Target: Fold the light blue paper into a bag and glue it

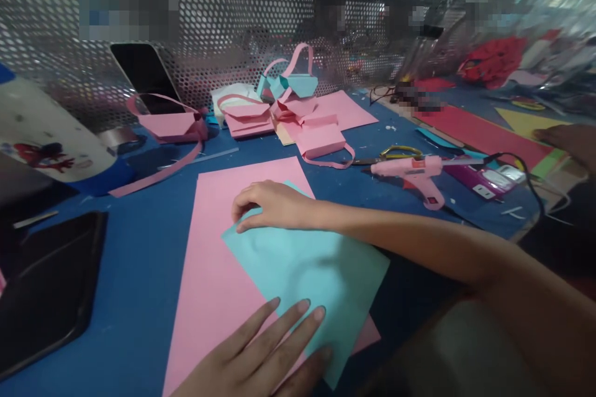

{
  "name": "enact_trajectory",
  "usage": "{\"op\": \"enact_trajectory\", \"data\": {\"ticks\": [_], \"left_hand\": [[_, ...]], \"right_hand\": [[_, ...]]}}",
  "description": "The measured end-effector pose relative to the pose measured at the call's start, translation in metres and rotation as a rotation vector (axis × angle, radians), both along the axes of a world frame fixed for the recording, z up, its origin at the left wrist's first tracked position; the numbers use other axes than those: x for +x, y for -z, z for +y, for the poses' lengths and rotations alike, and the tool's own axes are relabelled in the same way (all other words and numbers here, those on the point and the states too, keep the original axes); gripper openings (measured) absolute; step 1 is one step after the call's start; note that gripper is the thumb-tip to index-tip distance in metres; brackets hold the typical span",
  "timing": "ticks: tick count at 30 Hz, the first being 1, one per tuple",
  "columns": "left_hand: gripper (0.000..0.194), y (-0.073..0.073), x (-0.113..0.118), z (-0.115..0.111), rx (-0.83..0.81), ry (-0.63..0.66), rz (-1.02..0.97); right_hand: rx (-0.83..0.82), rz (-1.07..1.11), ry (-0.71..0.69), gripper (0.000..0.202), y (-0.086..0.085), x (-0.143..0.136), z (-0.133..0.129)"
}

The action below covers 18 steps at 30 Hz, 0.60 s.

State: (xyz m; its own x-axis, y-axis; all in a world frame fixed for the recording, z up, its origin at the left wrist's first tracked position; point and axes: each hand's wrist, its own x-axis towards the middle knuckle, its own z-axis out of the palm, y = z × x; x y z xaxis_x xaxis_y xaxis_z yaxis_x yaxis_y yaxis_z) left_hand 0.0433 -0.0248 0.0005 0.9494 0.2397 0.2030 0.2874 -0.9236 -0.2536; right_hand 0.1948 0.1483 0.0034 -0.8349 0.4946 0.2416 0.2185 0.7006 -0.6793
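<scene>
Left fingers [298, 336] spread, right fingers [251, 194] curl, grip unclear, on turquoise paper [316, 267] near pink bags [322, 139], contents hidden.

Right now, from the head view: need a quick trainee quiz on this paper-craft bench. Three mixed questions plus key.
1. Multiple choice: the turquoise paper sheet lies partly over which sheet? A) red B) pink C) yellow
2. True or false: the pink glue gun is out of both of the person's hands.
3. Short answer: which hand has its fingers extended, and which has them curled?

Key:
1. B, the pink paper sheet.
2. True.
3. The left hand has its fingers extended; the right hand has them curled, near the turquoise paper sheet's far left corner.
</scene>
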Motion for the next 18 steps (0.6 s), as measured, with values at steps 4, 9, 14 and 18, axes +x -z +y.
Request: {"op": "enact_trajectory", "data": {"ticks": [4,9,14,18], "left_hand": [[0.039,0.001,0.004,-0.004,0.02,-0.005,-0.021],[0.039,-0.002,0.004,-0.005,0.008,-0.016,-0.045],[0.039,0.01,0.004,-0.007,0.069,-0.026,-0.034],[0.039,0.02,-0.002,-0.004,-0.002,-0.048,-0.133]], "right_hand": [[-0.014,-0.027,0.009,0.007,-0.004,0.0,-0.002],[-0.028,-0.025,0.01,0.007,-0.003,-0.001,-0.002],[-0.01,-0.013,0.015,0.007,-0.001,-0.003,-0.002],[-0.01,-0.033,0.041,0.008,-0.002,-0.005,-0.004]]}}
